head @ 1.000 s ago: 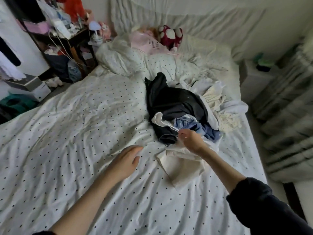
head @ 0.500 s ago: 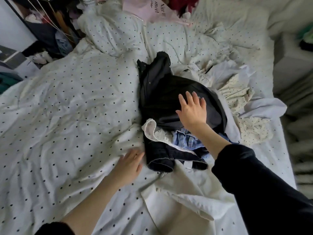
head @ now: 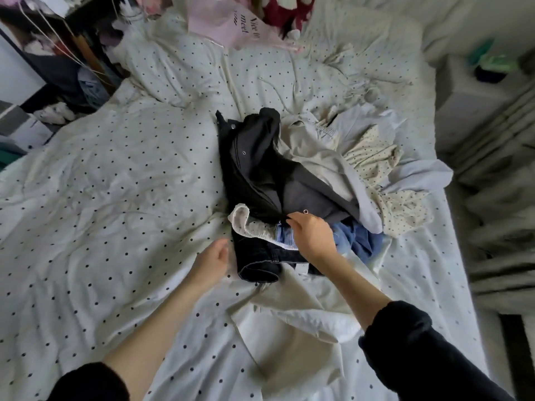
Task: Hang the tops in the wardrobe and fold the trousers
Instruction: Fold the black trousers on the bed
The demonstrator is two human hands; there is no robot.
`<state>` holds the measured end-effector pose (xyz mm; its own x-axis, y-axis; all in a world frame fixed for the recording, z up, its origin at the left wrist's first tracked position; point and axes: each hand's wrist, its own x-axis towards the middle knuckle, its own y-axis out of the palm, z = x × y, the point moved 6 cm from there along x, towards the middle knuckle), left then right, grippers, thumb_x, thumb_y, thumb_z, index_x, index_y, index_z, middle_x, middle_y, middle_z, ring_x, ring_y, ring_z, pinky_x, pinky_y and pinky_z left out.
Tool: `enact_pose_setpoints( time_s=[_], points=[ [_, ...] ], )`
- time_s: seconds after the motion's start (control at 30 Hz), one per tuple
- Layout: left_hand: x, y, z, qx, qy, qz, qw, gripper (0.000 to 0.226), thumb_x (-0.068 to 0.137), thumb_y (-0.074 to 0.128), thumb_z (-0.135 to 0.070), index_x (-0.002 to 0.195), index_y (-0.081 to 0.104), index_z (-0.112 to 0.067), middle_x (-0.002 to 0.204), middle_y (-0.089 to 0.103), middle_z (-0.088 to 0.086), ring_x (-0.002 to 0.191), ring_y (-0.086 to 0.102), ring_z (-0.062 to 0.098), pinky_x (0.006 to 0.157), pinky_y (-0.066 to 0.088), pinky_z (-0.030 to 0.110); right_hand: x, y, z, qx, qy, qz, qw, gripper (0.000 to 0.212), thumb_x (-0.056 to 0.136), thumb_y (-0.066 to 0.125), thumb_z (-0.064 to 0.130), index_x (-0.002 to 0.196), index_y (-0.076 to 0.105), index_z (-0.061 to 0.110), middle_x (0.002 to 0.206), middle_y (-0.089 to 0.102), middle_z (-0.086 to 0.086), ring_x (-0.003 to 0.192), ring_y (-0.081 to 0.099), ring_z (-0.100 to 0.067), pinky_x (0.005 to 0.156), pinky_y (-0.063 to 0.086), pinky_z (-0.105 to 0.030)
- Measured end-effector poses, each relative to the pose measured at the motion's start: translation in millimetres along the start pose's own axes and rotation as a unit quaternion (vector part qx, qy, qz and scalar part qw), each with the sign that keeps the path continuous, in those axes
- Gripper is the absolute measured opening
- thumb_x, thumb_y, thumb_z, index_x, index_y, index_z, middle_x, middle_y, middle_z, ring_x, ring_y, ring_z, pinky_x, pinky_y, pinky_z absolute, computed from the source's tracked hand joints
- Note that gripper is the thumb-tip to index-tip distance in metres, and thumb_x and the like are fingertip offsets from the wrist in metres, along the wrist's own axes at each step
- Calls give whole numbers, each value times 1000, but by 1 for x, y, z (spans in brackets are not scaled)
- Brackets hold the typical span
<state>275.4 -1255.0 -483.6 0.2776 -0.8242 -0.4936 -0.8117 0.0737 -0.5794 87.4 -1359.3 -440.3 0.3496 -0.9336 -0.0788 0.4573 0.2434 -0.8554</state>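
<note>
There is 1 bed with a white cover full of little black dots. On it lies 1 pile of clothes. In the pile I can count 1 black jacket, 1 pair of dark jeans, 1 pair of blue jeans, 1 grey top, 1 pale blue shirt, 1 cream top with tiny dots and 1 cream cloth at the front. Some may hide under the others, so the count may be short. There are 2 hands and 2 dark sleeves. Past the pile sit 1 pink bag with words on it and 1 red and white soft toy.
</note>
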Motion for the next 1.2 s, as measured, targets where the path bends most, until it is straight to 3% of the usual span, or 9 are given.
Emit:
enact_pose_setpoints(
  time_s=[0.17,0.33,0.47,0.63,0.77,0.9,1.03,1.1,1.2],
  points=[
    [-43,-7,-35,-145,-18,11,989,44,100,39,-29,142,36,-16,145,40,2,131,41,17,107,35,33,-65,-42,15,37,-19,16,999,49,94,49,11,56,22,24,58,37,-3,61,37,-27,57,26,-34],
    [-106,7,-64,-323,-76,89,939,52,94,50,-41,137,40,-13,139,45,8,125,48,23,99,45,40,-146,-69,54,13,-45,63,997,24,96,50,18,79,59,3,78,63,-14,76,53,-35,64,37,-34],
    [-138,13,-84,-355,-62,78,930,32,90,62,-19,117,53,-6,112,60,13,84,61,22,62,53,30,-202,-81,81,30,-72,98,992,20,95,52,19,97,70,9,85,66,-11,80,54,-30,68,36,-31],
    [-168,15,-53,-173,-25,-4,985,14,83,54,3,94,53,-6,90,59,12,66,54,22,66,51,35,-262,-78,86,60,-27,141,988,19,92,57,17,88,71,5,58,50,14,66,43,-19,65,32,-25],
    [-197,21,-33,-32,103,75,991,26,78,64,0,61,48,-11,63,49,4,64,48,19,60,41,31,-283,-62,65,80,85,182,976,23,92,57,25,101,71,10,101,71,-5,98,62,-20,82,44,-23],
    [-233,44,-30,129,202,151,959,45,71,70,-8,51,30,-13,55,28,2,59,27,17,52,20,27,-280,-70,49,1,152,11,988,29,92,50,28,72,61,11,67,58,4,82,58,-31,64,38,-29],
    [-255,66,-4,138,175,258,940,39,80,65,-11,52,38,-12,53,36,2,51,41,13,53,28,27,-259,-61,53,47,157,-24,986,28,94,50,35,112,62,17,109,61,-2,104,57,-23,79,43,-29],
    [-258,66,5,90,137,315,935,12,87,61,-13,77,67,-9,71,59,-2,74,59,9,67,43,23,-250,-41,55,28,145,48,988,45,95,50,37,133,48,15,131,51,-7,121,48,-24,97,41,-34],
    [-234,43,19,44,98,276,955,21,93,54,-15,112,65,-14,106,62,-2,103,56,9,82,39,15,-241,-9,58,5,143,125,982,52,96,49,36,141,37,13,140,43,-11,127,43,-28,102,39,-39]
  ],
)
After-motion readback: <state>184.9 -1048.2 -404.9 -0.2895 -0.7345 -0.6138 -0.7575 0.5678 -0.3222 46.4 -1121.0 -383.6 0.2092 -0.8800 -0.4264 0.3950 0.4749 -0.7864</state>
